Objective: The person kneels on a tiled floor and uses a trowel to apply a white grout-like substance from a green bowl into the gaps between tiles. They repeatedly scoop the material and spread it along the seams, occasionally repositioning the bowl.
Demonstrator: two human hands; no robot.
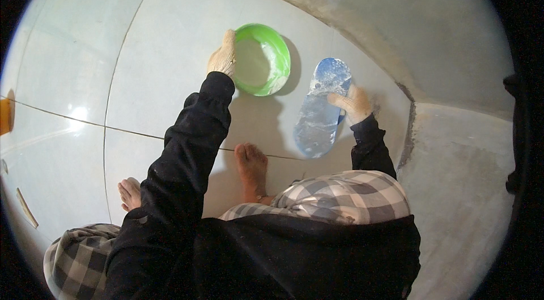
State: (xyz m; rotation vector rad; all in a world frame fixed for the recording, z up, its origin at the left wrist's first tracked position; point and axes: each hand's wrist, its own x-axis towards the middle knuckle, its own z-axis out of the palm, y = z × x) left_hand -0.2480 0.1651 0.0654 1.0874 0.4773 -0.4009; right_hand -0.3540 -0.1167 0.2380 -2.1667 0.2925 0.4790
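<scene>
Viewing remotely, I see left hand [222, 62] clamped on green bowl [279, 45] at its left edge; right hand [357, 105] closed on blue float [318, 124], right of bowl, underside fingers hidden. Risks: one-sided grip tipping bowl, spilling pale mix [251, 63]; loose residue [334, 68] dropping off float.

Shiny pale floor tiles [170, 90], kinda blotchy grey wall [408, 22], some orange thing [5, 116] far left, thin stick [26, 208] below it.
</scene>
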